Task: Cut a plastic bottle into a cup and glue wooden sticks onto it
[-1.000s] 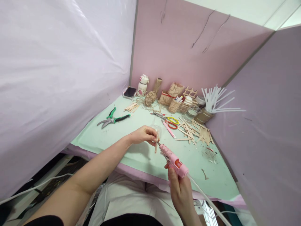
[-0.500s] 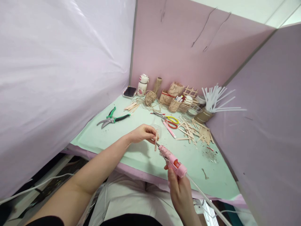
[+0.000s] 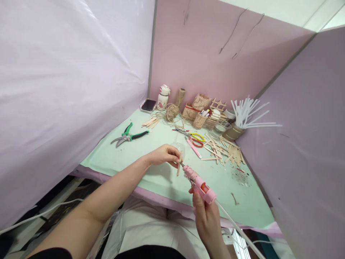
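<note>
Glue gun (image 3: 198, 182): we hold it over the table (image 3: 223, 190), nozzle (image 3: 182, 164) aimed away from us and to the left, a white length trailing from its back end.
Right hand (image 3: 206, 217): we have it wrapped around the handle, thumb lying along the near side, wrist below the glue gun.
Left arm (image 3: 115, 187): we see it stretched from the lower left, forearm slanting up towards the glue gun's tip.
Left hand (image 3: 167, 155): bent at the wrist, thumb and fingers pinching a wooden stick (image 3: 178, 169).
Wooden stick: roughly upright, just off the glue gun's tip; we cannot tell whether the two touch.
Both hands: apart from each other, each closed on its own thing.
Scissors (image 3: 198, 138): beyond the glue gun, beside a pink pen-like tool (image 3: 193, 147).
Stick pile (image 3: 215, 151): beyond the glue gun and to its right.
Pruning shears (image 3: 129, 137): well left of the glue gun, blades apart.
</note>
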The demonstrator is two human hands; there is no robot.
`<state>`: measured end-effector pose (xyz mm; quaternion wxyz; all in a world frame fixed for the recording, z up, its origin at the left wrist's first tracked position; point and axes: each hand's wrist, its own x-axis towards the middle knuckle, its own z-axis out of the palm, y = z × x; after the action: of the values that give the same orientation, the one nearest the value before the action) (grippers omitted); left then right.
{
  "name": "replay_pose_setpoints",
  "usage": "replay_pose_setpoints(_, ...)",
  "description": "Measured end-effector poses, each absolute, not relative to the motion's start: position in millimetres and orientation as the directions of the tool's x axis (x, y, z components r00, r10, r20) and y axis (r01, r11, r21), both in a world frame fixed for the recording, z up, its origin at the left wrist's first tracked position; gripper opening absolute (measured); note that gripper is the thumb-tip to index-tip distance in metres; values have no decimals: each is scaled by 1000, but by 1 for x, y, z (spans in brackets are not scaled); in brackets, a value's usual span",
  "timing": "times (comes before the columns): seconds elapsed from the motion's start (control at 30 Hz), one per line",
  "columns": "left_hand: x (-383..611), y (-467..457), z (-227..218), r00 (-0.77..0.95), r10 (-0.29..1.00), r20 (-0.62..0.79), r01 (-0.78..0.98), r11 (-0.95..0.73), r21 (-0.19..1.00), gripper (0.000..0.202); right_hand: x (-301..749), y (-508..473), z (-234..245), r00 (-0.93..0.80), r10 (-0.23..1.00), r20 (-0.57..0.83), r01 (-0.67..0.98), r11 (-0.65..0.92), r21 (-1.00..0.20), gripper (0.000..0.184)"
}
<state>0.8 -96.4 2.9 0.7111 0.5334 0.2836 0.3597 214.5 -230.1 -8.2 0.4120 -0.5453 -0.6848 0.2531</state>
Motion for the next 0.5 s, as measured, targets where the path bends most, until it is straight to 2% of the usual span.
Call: replay_pose_setpoints(0.5,3,-96,1,560,828,-26,-207,171,963,30,215,-231,-13,-28,964,264,506,241,-828,46)
